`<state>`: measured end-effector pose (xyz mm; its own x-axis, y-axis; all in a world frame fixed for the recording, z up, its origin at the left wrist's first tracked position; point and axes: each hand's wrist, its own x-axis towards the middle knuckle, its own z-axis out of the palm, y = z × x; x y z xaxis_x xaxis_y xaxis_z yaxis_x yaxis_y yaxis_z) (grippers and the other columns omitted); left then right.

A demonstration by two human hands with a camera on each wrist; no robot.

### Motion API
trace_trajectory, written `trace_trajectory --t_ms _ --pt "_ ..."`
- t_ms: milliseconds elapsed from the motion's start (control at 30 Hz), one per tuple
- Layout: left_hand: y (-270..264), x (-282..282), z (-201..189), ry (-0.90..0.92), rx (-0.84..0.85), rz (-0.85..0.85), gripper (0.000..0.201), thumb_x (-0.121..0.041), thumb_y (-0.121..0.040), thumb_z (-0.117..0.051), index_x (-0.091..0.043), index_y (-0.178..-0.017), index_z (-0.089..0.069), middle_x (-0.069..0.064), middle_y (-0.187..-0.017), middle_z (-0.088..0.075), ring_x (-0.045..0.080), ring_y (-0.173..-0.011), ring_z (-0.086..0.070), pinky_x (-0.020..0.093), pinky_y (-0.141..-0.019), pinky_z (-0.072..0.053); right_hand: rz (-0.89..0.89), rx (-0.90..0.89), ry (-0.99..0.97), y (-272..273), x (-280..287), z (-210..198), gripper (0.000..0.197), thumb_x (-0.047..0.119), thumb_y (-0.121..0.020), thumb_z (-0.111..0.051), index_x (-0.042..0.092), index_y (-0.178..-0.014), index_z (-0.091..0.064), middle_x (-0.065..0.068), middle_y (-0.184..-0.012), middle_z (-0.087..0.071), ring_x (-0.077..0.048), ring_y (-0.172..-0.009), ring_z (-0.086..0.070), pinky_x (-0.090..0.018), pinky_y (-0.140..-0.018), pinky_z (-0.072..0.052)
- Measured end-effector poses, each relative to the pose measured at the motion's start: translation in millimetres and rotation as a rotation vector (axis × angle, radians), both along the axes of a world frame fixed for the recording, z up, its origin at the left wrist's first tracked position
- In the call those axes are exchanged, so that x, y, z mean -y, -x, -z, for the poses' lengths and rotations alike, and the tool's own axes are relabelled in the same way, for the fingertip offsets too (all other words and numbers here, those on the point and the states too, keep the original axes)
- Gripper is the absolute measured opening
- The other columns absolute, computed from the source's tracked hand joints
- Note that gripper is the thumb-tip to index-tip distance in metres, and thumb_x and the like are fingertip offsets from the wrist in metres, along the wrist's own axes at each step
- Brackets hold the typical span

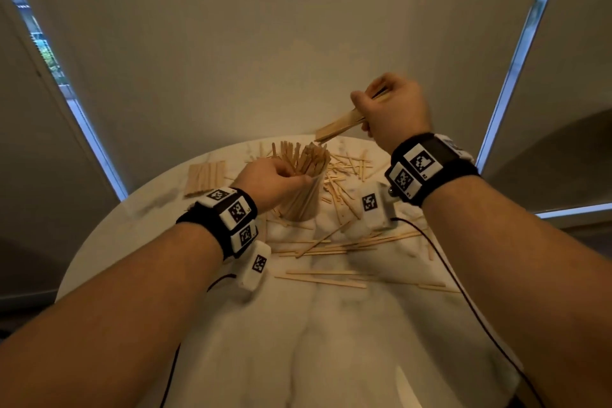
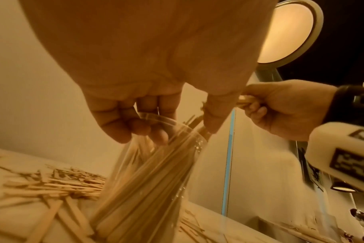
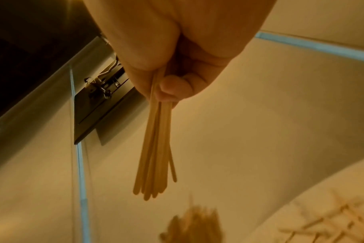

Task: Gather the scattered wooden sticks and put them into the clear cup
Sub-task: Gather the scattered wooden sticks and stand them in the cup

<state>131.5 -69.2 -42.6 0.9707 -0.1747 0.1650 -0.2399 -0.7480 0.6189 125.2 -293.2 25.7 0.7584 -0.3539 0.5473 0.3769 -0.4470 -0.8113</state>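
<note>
A clear cup (image 1: 303, 199) packed with upright wooden sticks stands at the back middle of the round marble table (image 1: 165, 242). My left hand (image 1: 275, 180) grips the cup (image 2: 172, 172) near its rim, fingers curled round it. My right hand (image 1: 390, 109) is raised above and to the right of the cup and grips a bundle of several wooden sticks (image 1: 337, 129), their free ends pointing down-left toward the cup's mouth. In the right wrist view that bundle (image 3: 156, 148) hangs from my fist (image 3: 172, 88) over the blurred stick tops. Loose sticks (image 1: 344, 242) lie scattered over the table.
A neat row of wider flat sticks (image 1: 205, 175) lies left of the cup. More short sticks (image 1: 344, 169) are piled right of and behind it. A pale blind hangs close behind the table. A black cable (image 1: 440, 258) runs from my right wrist.
</note>
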Motion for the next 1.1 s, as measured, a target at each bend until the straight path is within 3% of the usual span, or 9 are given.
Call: trace_trajectory --t_ms 133,300,433,600,667,767,867,1000,1100 --pt "-4.8 -6.2 -7.5 -0.135 0.050 -0.026 0.050 -0.072 -0.069 -0.078 -0.031 -0.092 -0.065 -0.007 -0.100 -0.065 0.016 -0.096 -0.060 0.036 -0.076 -0.052 0.058 -0.036 0.235 -11.4 10.2 -4.8 0.020 0.027 -0.087 -0.072 0.028 -0.077 -0.054 -0.003 -0.079 -0.069 -0.020 -0.066 -0.072 -0.033 -0.055 -0.060" --pt "-10.1 9.4 -12.5 -0.073 0.004 0.041 0.105 -0.067 -0.060 -0.089 -0.024 -0.144 -0.044 0.000 -0.138 -0.053 0.020 -0.121 -0.055 0.043 -0.101 -0.051 -0.086 -0.007 0.388 -26.2 -9.3 -3.3 0.026 0.027 -0.090 -0.074 0.030 -0.077 -0.053 0.000 -0.078 -0.066 -0.015 -0.067 -0.071 -0.026 -0.054 -0.058" --pt "-17.2 14.8 -7.7 -0.033 -0.007 0.081 0.087 -0.057 -0.073 -0.086 -0.024 -0.143 -0.046 -0.005 -0.130 -0.062 0.015 -0.112 -0.060 0.029 -0.084 -0.049 -0.088 -0.046 0.521 -45.0 -25.0 -13.5 0.019 0.030 -0.092 -0.070 0.028 -0.080 -0.055 0.000 -0.078 -0.067 -0.019 -0.069 -0.070 -0.035 -0.060 -0.061" --pt "-24.8 7.0 -7.1 0.032 -0.026 0.093 0.082 -0.052 -0.072 -0.088 -0.023 -0.135 -0.045 -0.011 -0.122 -0.050 0.011 -0.112 -0.052 0.022 -0.077 -0.040 0.006 -0.239 0.405 -60.6 -18.9 -12.4 0.018 0.023 -0.093 -0.068 0.027 -0.083 -0.054 -0.003 -0.090 -0.067 -0.018 -0.069 -0.072 -0.024 -0.049 -0.056" --pt "-27.2 5.2 -5.1 0.036 -0.032 0.084 0.076 -0.052 -0.072 -0.089 -0.025 -0.128 -0.044 -0.011 -0.118 -0.050 0.011 -0.110 -0.052 0.021 -0.072 -0.040 0.053 -0.234 0.409 -60.2 -18.3 -11.5 0.016 0.024 -0.091 -0.069 0.026 -0.086 -0.055 -0.001 -0.089 -0.066 -0.020 -0.074 -0.071 -0.032 -0.060 -0.061" --pt "-27.7 2.6 -2.3 0.081 -0.060 0.091 0.072 -0.048 -0.072 -0.090 -0.026 -0.123 -0.044 -0.007 -0.118 -0.056 0.012 -0.109 -0.057 0.027 -0.079 -0.049 0.032 -0.194 0.380 -56.4 -17.9 -5.5 0.015 0.023 -0.091 -0.070 0.026 -0.093 -0.055 0.003 -0.089 -0.061 -0.019 -0.079 -0.068 -0.034 -0.067 -0.060" --pt "-24.7 1.7 -3.1 0.116 -0.087 0.155 0.084 -0.040 -0.073 -0.090 -0.027 -0.136 -0.036 -0.012 -0.126 -0.051 0.011 -0.119 -0.053 0.023 -0.086 -0.045 -0.196 -0.159 0.701 -43.8 -27.2 1.6 0.016 0.032 -0.095 -0.069 0.033 -0.097 -0.054 0.012 -0.090 -0.058 -0.007 -0.081 -0.061 -0.021 -0.061 -0.047" --pt "-20.1 5.6 -4.5 0.133 -0.077 0.234 0.108 -0.031 -0.074 -0.091 -0.030 -0.155 -0.020 -0.004 -0.149 -0.044 0.015 -0.132 -0.049 0.036 -0.105 -0.048 -0.259 -0.152 0.976 -45.5 -47.4 14.6 0.018 0.048 -0.103 -0.052 0.032 -0.108 -0.057 0.012 -0.093 -0.059 -0.013 -0.087 -0.061 -0.025 -0.063 -0.043" --pt "-16.8 2.3 -3.5 0.100 -0.008 0.141 0.124 -0.038 -0.070 -0.093 -0.026 -0.162 -0.011 0.004 -0.167 -0.023 0.022 -0.148 -0.033 0.041 -0.118 -0.037 -0.262 -0.161 0.819 -50.7 -42.8 31.3 0.040 0.038 -0.106 -0.049 0.030 -0.145 -0.046 0.001 -0.135 -0.058 -0.019 -0.123 -0.056 -0.034 -0.094 -0.049"
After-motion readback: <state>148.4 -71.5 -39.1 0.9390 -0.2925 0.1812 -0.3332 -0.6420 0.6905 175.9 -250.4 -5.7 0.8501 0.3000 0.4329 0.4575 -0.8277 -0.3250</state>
